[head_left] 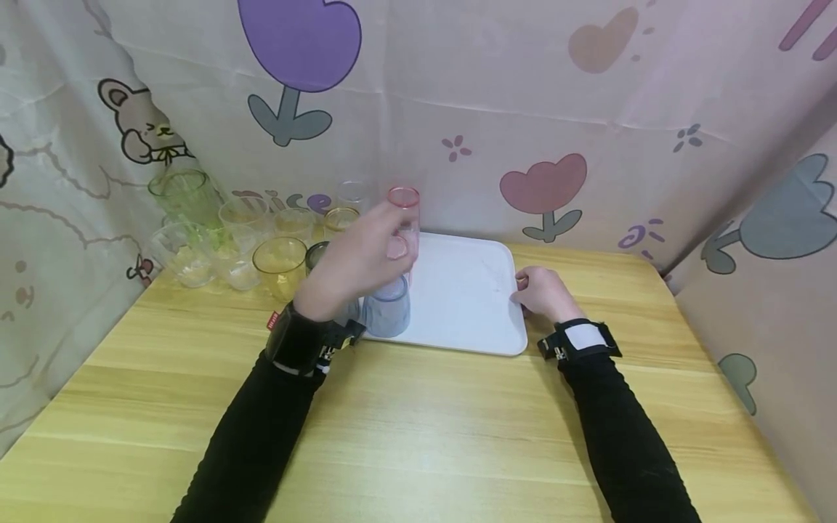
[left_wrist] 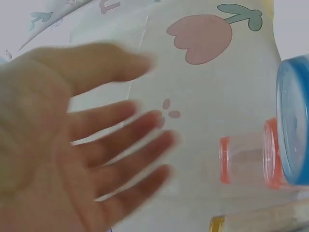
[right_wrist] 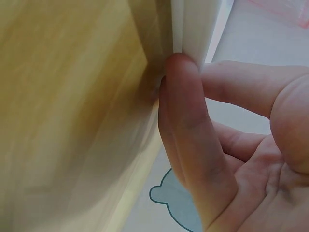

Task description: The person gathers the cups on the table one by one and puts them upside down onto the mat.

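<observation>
A white tray (head_left: 471, 298) lies on the wooden table (head_left: 418, 428). A pale blue cup (head_left: 387, 312) stands at the tray's front left corner, and a pink-rimmed clear cup (head_left: 404, 200) stands behind it. My left hand (head_left: 366, 254) hovers just above the blue cup. The left wrist view shows this left hand (left_wrist: 87, 145) with fingers spread and holding nothing, the blue cup (left_wrist: 293, 121) and pink cup (left_wrist: 246, 159) lying beyond it. My right hand (head_left: 543, 292) rests at the tray's right edge. In the right wrist view its fingers (right_wrist: 186, 111) lie straight, one fingertip touching the tray's rim (right_wrist: 193, 24).
A cluster of clear, green and yellow cups (head_left: 229, 232) stands at the table's back left, the yellow cup (head_left: 280, 263) nearest the tray. A printed cloth (head_left: 458, 109) hangs behind the table and down both sides.
</observation>
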`<action>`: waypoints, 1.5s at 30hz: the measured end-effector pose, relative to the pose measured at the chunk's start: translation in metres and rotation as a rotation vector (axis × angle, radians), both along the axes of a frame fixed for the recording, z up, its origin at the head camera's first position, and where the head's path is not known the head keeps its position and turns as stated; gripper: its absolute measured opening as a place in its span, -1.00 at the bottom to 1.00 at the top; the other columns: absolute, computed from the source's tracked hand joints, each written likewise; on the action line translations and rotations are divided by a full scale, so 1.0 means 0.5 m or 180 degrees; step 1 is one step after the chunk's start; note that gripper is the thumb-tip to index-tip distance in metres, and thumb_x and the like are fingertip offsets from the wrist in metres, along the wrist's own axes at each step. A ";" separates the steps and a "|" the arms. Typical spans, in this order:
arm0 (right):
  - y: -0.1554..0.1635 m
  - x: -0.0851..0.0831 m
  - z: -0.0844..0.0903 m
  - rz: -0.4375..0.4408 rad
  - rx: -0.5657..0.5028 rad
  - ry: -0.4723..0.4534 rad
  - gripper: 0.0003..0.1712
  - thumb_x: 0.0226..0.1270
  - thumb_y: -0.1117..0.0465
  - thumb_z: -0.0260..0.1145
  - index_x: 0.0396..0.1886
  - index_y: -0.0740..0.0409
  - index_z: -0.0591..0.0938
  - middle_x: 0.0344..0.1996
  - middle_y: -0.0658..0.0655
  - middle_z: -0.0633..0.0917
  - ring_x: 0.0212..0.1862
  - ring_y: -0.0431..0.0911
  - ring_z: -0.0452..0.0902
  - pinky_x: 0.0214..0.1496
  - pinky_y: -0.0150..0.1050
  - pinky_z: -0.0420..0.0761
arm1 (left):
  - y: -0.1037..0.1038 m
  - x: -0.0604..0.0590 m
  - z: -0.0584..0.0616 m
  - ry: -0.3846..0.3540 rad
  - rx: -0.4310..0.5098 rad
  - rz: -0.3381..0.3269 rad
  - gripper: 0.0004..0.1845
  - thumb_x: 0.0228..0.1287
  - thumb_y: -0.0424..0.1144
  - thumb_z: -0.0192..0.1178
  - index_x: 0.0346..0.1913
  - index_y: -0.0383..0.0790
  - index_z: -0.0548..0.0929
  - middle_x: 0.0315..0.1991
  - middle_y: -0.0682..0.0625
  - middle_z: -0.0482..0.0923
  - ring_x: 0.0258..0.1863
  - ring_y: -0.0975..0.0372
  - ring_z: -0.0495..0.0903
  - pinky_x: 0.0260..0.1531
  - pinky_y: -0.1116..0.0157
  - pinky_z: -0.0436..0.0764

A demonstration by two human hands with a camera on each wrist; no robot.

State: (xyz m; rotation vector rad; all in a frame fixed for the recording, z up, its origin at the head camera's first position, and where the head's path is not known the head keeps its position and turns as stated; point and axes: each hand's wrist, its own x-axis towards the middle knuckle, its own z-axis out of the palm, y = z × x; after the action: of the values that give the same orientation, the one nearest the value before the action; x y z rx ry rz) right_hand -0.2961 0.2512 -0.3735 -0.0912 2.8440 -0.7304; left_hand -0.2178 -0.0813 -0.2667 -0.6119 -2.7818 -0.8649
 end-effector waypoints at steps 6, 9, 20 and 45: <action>0.004 0.002 -0.001 -0.0004 -0.0024 0.0005 -0.42 0.41 0.36 0.31 0.36 0.50 0.45 0.03 0.44 0.64 -0.24 0.06 0.71 -0.14 -0.16 0.73 | -0.031 0.005 -0.006 0.0980 0.0884 0.0226 -0.43 0.35 -0.30 0.32 0.41 -0.21 0.51 0.20 -0.12 0.54 0.08 0.09 0.58 0.02 0.11 0.62; 0.005 0.002 -0.001 0.0013 -0.0059 -0.0011 -0.42 0.40 0.37 0.30 0.36 0.50 0.45 0.03 0.45 0.64 -0.28 0.04 0.72 -0.19 -0.19 0.74 | -0.060 0.005 -0.018 0.1424 0.1215 0.0305 -0.43 0.32 -0.38 0.33 0.38 -0.33 0.50 0.14 -0.22 0.56 0.03 0.04 0.60 -0.01 0.10 0.62; 0.004 0.000 0.003 0.0075 -0.0124 0.0017 -0.42 0.40 0.39 0.32 0.34 0.54 0.45 0.06 0.51 0.64 -0.27 0.05 0.74 -0.23 -0.21 0.77 | -0.206 0.015 -0.051 0.1737 0.1962 0.1292 -0.41 0.30 -0.49 0.24 0.40 -0.21 0.50 0.16 0.04 0.50 0.08 0.24 0.54 0.02 0.41 0.51; 0.007 0.001 -0.002 0.0024 -0.0164 -0.0025 -0.42 0.41 0.38 0.29 0.36 0.54 0.44 0.10 0.51 0.63 -0.18 0.11 0.73 -0.23 -0.22 0.76 | -0.446 0.010 -0.170 -0.0169 0.2427 0.3067 -0.14 0.46 -0.23 -0.10 0.65 -0.12 -0.32 0.67 -0.02 -0.33 0.63 0.29 -0.27 0.52 0.49 -0.23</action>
State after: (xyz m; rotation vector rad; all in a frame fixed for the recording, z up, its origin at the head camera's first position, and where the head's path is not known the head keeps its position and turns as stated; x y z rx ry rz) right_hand -0.2956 0.2548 -0.3742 -0.1065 2.8162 -0.8011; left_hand -0.2129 -0.3041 -0.3519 0.7910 -2.0490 -1.4649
